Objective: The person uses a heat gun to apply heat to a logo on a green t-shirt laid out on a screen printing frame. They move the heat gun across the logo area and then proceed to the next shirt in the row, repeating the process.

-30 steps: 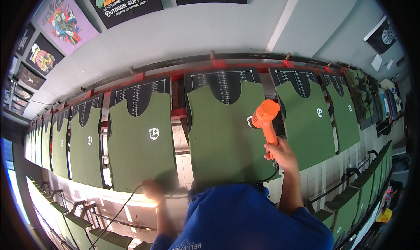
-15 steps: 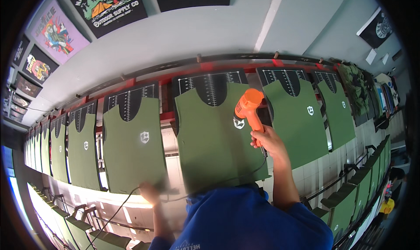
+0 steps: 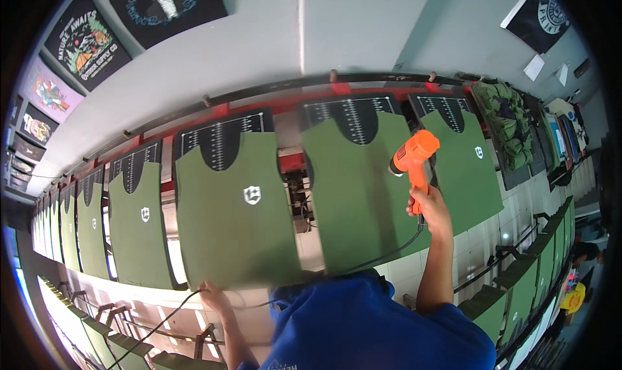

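My right hand (image 3: 431, 209) is wrapped round the handle of an orange heat gun (image 3: 416, 151). Its dark nozzle points down and left over a green shirt panel (image 3: 353, 201) laid on a black board; the gun covers the spot where its neighbours carry a white badge. A black cable (image 3: 389, 256) trails from the handle across that panel toward my body. Lower left, my left hand (image 3: 212, 297) is closed on the cable, by the near edge of another green panel (image 3: 227, 240) with a white shield badge (image 3: 252, 195).
More green panels on boards (image 3: 133, 208) run in a row to the left; one (image 3: 463, 175) lies to the right. Beyond it is a heap of folded green cloth (image 3: 505, 124). A black rail (image 3: 272, 86) runs behind. Another row of panels (image 3: 518, 299) stands lower right, with a person in yellow (image 3: 573, 300) farther off.
I have moved right along the row. The heat gun has gone from the panel now before my left side to the one right of it. My left hand keeps hold of the cable.
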The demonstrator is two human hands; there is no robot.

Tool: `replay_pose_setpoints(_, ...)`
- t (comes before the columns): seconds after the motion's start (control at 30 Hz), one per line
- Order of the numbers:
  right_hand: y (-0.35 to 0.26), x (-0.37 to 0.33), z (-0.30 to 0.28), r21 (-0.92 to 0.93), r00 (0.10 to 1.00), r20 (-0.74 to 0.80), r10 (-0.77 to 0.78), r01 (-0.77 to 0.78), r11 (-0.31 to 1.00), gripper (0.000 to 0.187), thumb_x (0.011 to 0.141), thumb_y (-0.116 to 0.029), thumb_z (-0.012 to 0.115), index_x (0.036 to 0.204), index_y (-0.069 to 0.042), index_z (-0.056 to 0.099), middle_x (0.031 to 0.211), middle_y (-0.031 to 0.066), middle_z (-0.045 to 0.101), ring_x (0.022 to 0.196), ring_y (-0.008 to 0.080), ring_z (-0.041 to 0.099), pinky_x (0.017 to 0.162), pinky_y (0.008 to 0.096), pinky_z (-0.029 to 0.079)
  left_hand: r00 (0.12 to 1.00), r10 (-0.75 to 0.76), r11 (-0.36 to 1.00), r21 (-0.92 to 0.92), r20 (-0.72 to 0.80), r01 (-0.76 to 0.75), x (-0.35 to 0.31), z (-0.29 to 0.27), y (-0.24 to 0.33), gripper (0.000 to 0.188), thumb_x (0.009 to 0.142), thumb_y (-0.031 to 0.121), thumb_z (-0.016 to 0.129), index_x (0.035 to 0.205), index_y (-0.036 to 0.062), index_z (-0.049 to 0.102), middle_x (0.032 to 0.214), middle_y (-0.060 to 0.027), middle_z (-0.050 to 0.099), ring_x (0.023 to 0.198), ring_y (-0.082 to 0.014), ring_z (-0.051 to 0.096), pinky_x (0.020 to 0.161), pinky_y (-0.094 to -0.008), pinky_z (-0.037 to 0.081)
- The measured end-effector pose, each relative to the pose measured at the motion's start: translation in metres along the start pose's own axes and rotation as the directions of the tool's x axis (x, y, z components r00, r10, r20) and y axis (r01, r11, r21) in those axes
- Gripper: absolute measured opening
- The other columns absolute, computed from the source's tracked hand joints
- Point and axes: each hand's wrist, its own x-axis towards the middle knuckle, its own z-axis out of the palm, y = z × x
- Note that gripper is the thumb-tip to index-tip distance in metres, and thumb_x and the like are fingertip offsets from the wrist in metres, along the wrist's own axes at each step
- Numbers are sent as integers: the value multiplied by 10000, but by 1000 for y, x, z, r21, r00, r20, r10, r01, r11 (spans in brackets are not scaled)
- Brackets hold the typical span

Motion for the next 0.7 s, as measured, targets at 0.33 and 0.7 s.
replay_pose_setpoints(0.33,-1,42,-79,43,985,169,16,-24,999,197,873,-183,620,946,-10,559,719,41,549,573,138,587,514,267,471,984,176,984,20,-31,-176,-110,81,1,326,939,213,511,981,-103,578,697,-152,579,632,-241,556,598,-403,446)
replay_pose_setpoints(0.7,5,55,-81,-21,963,268,-17,24,999,188,884,-178,607,965,-15,558,712,31,556,566,136,586,530,268,486,990,100,973,219,-98,-77,-135,98,34,350,943,275,490,1003,-53,601,713,-179,614,677,-326,609,631,-453,450)
